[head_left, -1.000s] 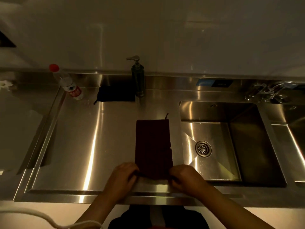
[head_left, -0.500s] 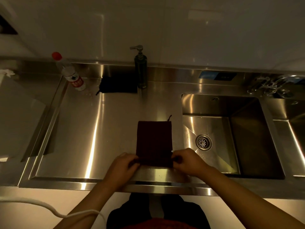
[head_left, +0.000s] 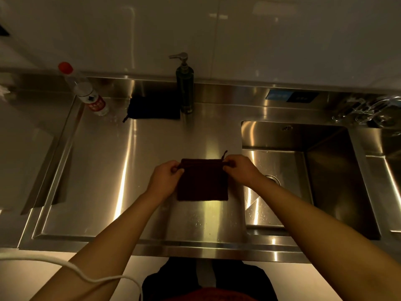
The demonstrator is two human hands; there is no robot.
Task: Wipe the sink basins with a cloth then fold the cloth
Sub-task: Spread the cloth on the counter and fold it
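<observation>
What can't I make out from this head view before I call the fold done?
- Fingertips of the left hand and right hand: curled over the dark cloth, so each grip's depth is hidden.
- Cloth layers: too dark to count.
- Second basin: cut off by the right edge.
- Faucet: blurred by glare.
- Bottle label: too small to read.

The cloth [head_left: 202, 181] is lying on the drainboard [head_left: 104, 181], left of the basin [head_left: 325, 170]; a dispenser [head_left: 184, 88] is standing behind.

Hands [head_left: 201, 172] carried near edge to far edge — cloth [head_left: 202, 183] folded in half.
</observation>
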